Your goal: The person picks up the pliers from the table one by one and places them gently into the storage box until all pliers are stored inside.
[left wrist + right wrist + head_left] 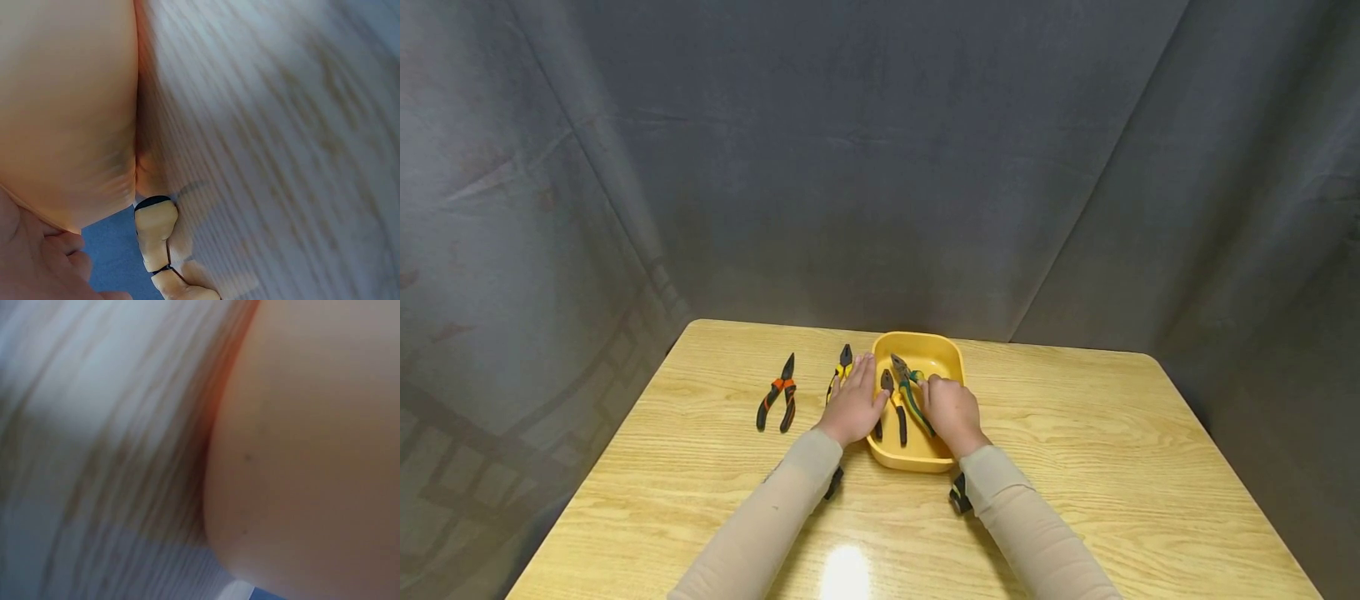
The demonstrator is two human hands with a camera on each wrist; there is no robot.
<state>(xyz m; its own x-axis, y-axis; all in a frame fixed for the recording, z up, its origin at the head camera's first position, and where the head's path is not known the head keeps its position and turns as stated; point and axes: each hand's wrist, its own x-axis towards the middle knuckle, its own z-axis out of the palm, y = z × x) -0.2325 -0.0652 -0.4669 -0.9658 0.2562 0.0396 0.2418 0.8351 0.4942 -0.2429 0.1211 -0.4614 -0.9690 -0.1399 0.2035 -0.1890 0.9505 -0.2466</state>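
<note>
A yellow plastic bin (925,463) stands on the table with two pairs of pliers inside. My left hand (853,406) lies along its left rim, fingers straight and thumb over the inside. Over the bin's right part, my right hand (953,412) has curled fingers at a handle of the green-handled pliers (913,405); its fingertips are hidden. Yellow-and-black pliers (897,403) lie beside these, near my left thumb. Another yellow-and-black pair (846,356) lies outside the bin, partly covered by my left hand. The left wrist view shows the left fingers (56,262) by the bin wall (69,112).
Orange-and-black pliers (787,392) lie on the wooden table (1112,433) to the left, handles spread. Grey cloth (865,167) hangs behind the table and at both sides. In the right wrist view the bin wall (300,437) fills the right half.
</note>
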